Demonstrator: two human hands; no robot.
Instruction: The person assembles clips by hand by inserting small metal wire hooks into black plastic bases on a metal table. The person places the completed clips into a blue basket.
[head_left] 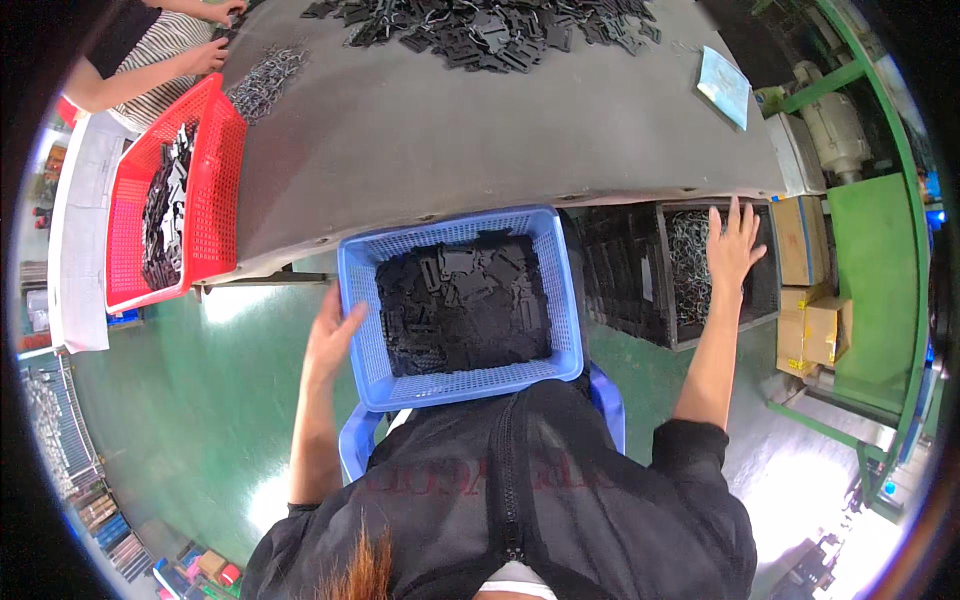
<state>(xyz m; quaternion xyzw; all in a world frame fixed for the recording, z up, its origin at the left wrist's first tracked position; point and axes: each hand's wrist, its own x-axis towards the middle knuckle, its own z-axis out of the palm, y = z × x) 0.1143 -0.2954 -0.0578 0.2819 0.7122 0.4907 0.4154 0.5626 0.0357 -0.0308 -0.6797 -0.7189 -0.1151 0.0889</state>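
On my lap sits a blue plastic basket point(372, 350) with flat black parts point(465, 300) heaped inside. Against its left wall is my left hand point(330, 335), slightly blurred, thumb apart and fingers stretched along the outside; I cannot tell how firmly it touches. Off to the right, my right hand point(733, 250) is open with fingers spread and holds nothing. It hovers over a dark crate point(672, 330), which contains small metal pieces point(690, 265) that look like hooks or wire links.
Ahead stretches a grey-topped table point(450, 140) with a pile of black parts point(490, 30), metal pieces point(268, 82) and a light-blue packet point(724, 86). A red basket point(215, 200) stands left, near another person's hands point(208, 58). Cardboard boxes point(800, 320) and a green frame point(875, 290) flank the right.
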